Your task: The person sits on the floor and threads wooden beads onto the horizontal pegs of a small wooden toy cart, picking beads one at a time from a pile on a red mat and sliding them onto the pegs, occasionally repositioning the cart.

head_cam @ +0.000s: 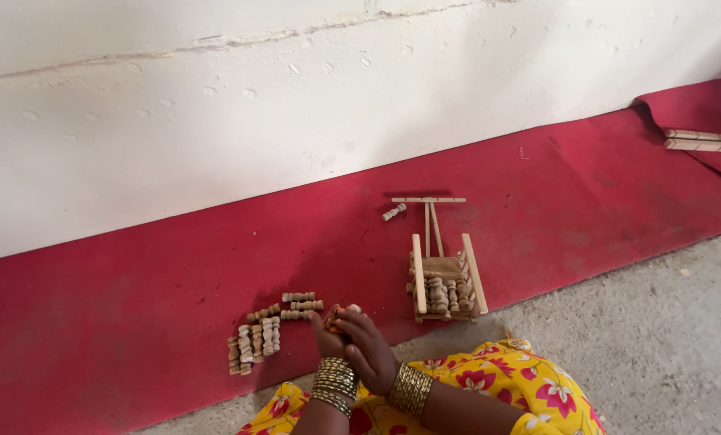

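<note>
Red carpet (pixel 135 322) underfoot; my left hand (pixel 326 334) and right hand (pixel 368 346) pinch one small turned peg (pixel 336 312) together; peg pile (pixel 268 329) at nine o'clock; wooden cart (pixel 445 278) at two.

Cam count: 1, head-worn, no 2nd view to overlap. Looks down and fwd over the wearer's lap toward the white wall (pixel 296 121). Near field, bottom centre: both hands, close to lens. Mid field: red carpet (pixel 135 322) strip running along the wall base, slanting across frame. Grey floor (pixel 658 338) at lower right.
</note>
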